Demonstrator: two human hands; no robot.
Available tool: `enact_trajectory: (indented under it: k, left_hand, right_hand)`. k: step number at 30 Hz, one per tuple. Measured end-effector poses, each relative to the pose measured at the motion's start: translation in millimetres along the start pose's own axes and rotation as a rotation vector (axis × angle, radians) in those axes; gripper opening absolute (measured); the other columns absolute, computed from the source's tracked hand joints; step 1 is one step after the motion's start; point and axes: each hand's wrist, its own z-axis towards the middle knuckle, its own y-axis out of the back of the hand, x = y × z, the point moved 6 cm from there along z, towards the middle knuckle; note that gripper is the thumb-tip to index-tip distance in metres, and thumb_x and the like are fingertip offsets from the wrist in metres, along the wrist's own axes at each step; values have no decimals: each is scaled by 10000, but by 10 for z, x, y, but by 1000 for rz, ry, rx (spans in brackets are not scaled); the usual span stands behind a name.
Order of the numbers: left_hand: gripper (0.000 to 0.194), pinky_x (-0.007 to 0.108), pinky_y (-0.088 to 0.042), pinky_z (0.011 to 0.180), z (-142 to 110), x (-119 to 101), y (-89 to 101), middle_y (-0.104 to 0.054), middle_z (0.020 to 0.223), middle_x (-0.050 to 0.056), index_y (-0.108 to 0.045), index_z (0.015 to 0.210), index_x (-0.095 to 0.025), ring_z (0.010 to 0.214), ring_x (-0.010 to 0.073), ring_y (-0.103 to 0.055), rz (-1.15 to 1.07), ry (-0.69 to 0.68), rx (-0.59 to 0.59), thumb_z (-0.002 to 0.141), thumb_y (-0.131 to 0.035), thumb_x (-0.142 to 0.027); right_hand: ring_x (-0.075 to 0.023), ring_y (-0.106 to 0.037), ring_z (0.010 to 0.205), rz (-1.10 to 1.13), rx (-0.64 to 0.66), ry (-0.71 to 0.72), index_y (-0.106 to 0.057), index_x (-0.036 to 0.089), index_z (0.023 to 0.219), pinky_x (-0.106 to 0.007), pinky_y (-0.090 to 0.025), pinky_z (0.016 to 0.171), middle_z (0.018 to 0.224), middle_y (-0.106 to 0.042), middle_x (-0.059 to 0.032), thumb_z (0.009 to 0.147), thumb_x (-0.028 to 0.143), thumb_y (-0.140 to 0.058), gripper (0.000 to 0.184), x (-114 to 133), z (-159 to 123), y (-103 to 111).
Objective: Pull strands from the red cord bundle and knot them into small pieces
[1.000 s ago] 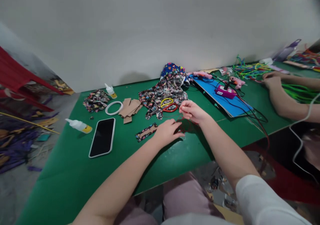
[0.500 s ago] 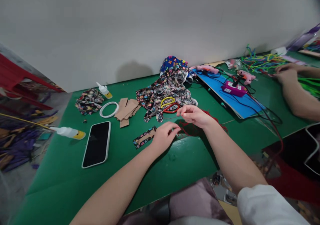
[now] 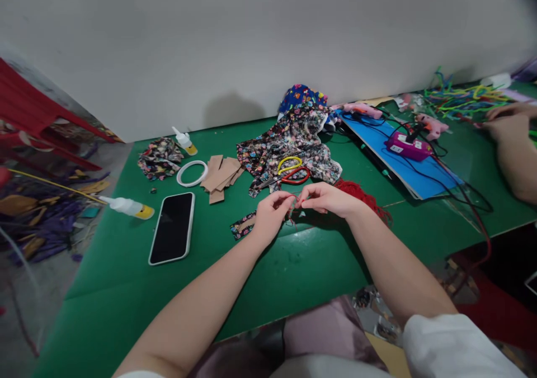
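My left hand [image 3: 272, 215] and my right hand [image 3: 325, 200] meet over the green table, fingertips pinched close together. Both grip thin red yarn [image 3: 292, 217], whose loose ends dangle between them. A bundle of red yarn [image 3: 364, 197] lies behind my right wrist, partly covered by it. Just beyond my fingers rest scissors [image 3: 290, 171] with one yellow and one red handle, on black floral fabric [image 3: 289, 140]. A cardboard strip edged with floral fabric [image 3: 242, 225] lies beside my left hand, which partly hides it.
To the left are a phone [image 3: 172, 228], a white ring [image 3: 192, 173], cardboard pieces [image 3: 220, 175] and two glue bottles [image 3: 128, 207]. On the right, a blue folder [image 3: 377, 151] carries a purple box [image 3: 409, 145] with cables and pink glue guns [image 3: 431, 126]. Another person's arm [image 3: 514, 149] reaches in.
My hands have come together from a small gap, so the fingertips now nearly touch at the yarn. The view has shifted slightly, moving the table things to the right.
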Motion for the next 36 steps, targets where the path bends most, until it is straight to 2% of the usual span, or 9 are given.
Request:
enact_trajectory:
  k: [5, 10, 17, 20, 23, 25, 29, 33, 36]
  left_hand:
    - [248, 169, -286, 364, -6, 25, -27, -552, 554, -48, -598, 818, -144, 362, 29, -390, -113, 70, 49, 739, -628, -377]
    - [288, 159, -280, 324, -38, 31, -77, -607, 620, -25, -587, 823, -141, 360, 29, -427, -118, 87, 88, 729, -638, -408]
    - [317, 156, -346, 356, -63, 18, -133, -608, 590, -29, -598, 845, -122, 379, 28, -453, -299, 185, 185, 681, -695, -376]
    - [430, 152, -354, 368, -111, -43, -162, -608, 601, -34, -592, 1032, -124, 384, 24, -458, -402, 240, 291, 682, -710, -344]
    - [590, 144, -344, 372, -182, -153, -171, -614, 627, -44, -496, 1240, -183, 400, 27, -477, -471, 229, 366, 703, -705, -306]
    - [511, 139, -313, 364, -238, -203, -176, -608, 633, -40, -556, 1177, -176, 398, 16, -459, -531, 232, 373, 704, -705, -297]
    - [269, 131, -304, 381, -383, -212, -202, -663, 718, 31, -693, 902, -113, 445, 6, -466, -631, 280, 341, 679, -723, -261]
    - [293, 147, -387, 458, -578, -186, -171, -722, 874, 87, -721, 909, -144, 594, 66, -582, -633, 267, 306, 627, -760, -215]
    - [305, 163, -397, 466, -730, -174, -48, -735, 854, 87, -732, 872, -155, 638, 108, -629, -523, 211, 236, 589, -790, -252]
  right_hand:
    - [0, -378, 354, 107, 3, 51, -637, 143, 723, -148, -232, 315, 720, -701, -15, 702, 259, -716, 142, 81, -46, 41]
    - [-1, -371, 335, 236, -59, 116, -633, 151, 694, -152, -199, 303, 702, -710, -14, 682, 231, -729, 126, 171, -98, 152]
    - [1, -352, 316, 277, -100, 124, -625, 158, 684, -153, -166, 299, 678, -711, -10, 669, 221, -733, 125, 169, -86, 208]
    - [1, -346, 312, 281, -110, 128, -620, 158, 678, -157, -152, 301, 676, -709, -9, 664, 230, -733, 135, 178, -86, 214]
    - [6, -318, 301, 280, -120, 99, -615, 161, 675, -162, -132, 305, 662, -702, 0, 640, 258, -745, 166, 152, -82, 208]
    - [7, -305, 297, 269, -122, 77, -617, 162, 677, -167, -125, 310, 648, -694, 6, 627, 276, -751, 182, 128, -82, 189]
    - [3, -320, 317, 232, -109, 58, -626, 149, 677, -169, -130, 328, 598, -661, 13, 629, 272, -751, 182, 109, -127, 93]
    - [3, -307, 334, 192, -113, 43, -628, 145, 683, -171, -133, 341, 543, -615, 33, 630, 268, -754, 183, 108, -237, -74]
    - [1, -307, 342, 168, -124, 38, -623, 146, 678, -180, -136, 340, 599, -649, 13, 623, 290, -761, 207, 105, -326, -240]
